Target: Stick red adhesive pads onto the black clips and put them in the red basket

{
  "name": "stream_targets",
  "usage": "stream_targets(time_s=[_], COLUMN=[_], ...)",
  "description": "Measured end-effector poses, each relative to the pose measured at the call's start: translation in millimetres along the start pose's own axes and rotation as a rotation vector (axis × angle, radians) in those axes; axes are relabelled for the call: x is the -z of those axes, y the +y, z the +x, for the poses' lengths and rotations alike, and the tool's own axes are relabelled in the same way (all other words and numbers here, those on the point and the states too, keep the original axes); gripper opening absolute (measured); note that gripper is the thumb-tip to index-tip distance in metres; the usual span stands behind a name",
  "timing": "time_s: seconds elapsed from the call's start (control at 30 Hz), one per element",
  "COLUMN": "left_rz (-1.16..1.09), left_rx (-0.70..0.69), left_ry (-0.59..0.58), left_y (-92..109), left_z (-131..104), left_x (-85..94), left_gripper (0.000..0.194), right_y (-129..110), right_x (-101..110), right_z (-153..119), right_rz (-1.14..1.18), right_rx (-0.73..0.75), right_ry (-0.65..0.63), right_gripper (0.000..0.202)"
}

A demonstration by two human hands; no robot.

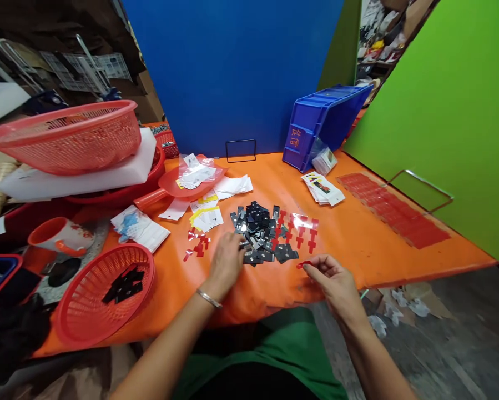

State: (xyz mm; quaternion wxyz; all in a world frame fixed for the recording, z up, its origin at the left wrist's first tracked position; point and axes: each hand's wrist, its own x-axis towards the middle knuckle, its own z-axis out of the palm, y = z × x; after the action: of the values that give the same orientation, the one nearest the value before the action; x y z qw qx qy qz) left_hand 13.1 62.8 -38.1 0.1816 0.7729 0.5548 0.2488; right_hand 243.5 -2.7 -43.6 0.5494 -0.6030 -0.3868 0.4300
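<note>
My left hand (226, 262) reaches to the left edge of a pile of small black pieces (257, 225); its fingertips are bent down and partly blurred, so what they grip is not clear. My right hand (330, 278) pinches a small red piece (302, 265) between thumb and forefinger, just right of the pile's front. A film sheet with red T-shaped pieces (300, 228) lies right of the pile. Loose red pieces (199, 244) lie left of it. Further left, a red mesh basket (80, 303) holds several black pieces (126, 284).
A red scoop (151, 198) with paper cards stands behind left. Beside it are a cup (61, 236) and a large red colander (70, 139). A blue crate (303, 130), printed cards (324, 189) and red sheets (391, 208) are at the back and right.
</note>
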Motion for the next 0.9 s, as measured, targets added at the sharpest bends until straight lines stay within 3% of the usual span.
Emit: stream_targets(time_s=[0.1,0.2,0.3,0.4,0.57,0.7,0.9], left_rz=[0.143,0.109,-0.135,-0.605,-1.152,-1.351,-1.316], left_rx=[0.116,0.093,0.154,0.341,0.509,0.677,0.744], left_ry=[-0.044,-0.033,0.024,0.044,0.073,0.022,0.155], left_y=[-32,-39,-32,-28,-32,-36,-31], left_z=[-8,-19,-32,-52,-91,-110,-113], left_x=[19.4,27.0,31.0,35.4,40.0,37.1,32.4], left_gripper=[0.015,0.004,0.008,0.006,0.025,0.032,0.060], right_y=[0,-4,-7,-6,1,5,9], right_x=[-17,-32,-44,-55,-76,-94,-111], right_z=[-12,-21,-27,-31,-45,-56,-64], right_rz=[0.028,0.026,0.011,0.005,-0.005,-0.020,-0.007], right_rx=[-0.063,-0.082,-0.089,-0.084,-0.105,-0.104,-0.099], right_ry=[-0.072,-0.130,-0.179,-0.206,-0.283,-0.341,-0.383], right_gripper=[0.033,0.034,0.035,0.034,0.032,0.033,0.037])
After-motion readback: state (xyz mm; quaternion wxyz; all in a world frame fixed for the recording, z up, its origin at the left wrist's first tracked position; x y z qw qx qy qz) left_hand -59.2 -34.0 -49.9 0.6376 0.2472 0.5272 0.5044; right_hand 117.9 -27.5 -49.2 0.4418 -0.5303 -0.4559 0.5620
